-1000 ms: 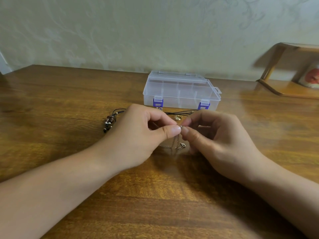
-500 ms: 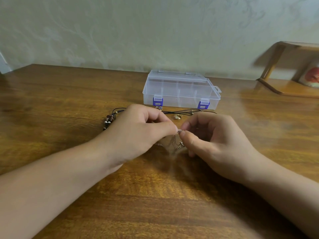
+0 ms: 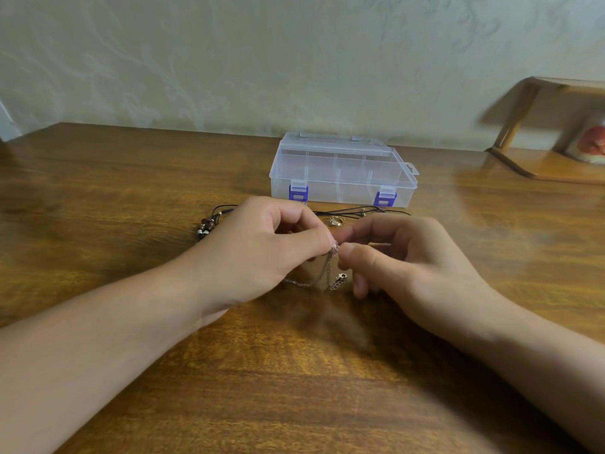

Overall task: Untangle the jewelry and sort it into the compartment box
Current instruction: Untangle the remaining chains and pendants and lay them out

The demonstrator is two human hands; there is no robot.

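Fine metal chain [image 3: 327,270] pinched between left hand [image 3: 262,250] and right hand [image 3: 402,257], glossy wooden table [image 3: 98,191]

On the table [image 3: 131,191] the compartment box [image 3: 342,170] sits at the back – a cord necklace [image 3: 209,222] and a ring [image 3: 335,221] lie just before it. Nearer, the left hand [image 3: 262,253] and right hand [image 3: 402,263] meet over a chain [image 3: 322,273] – a shelf [image 3: 550,165] stands far right.

Thin chain [image 3: 322,271] now drawn out longer below the pinching fingertips, its clasp end [image 3: 340,279] hanging free, left hand [image 3: 258,250] and right hand [image 3: 402,257] slightly parted, thumbs no longer touching.
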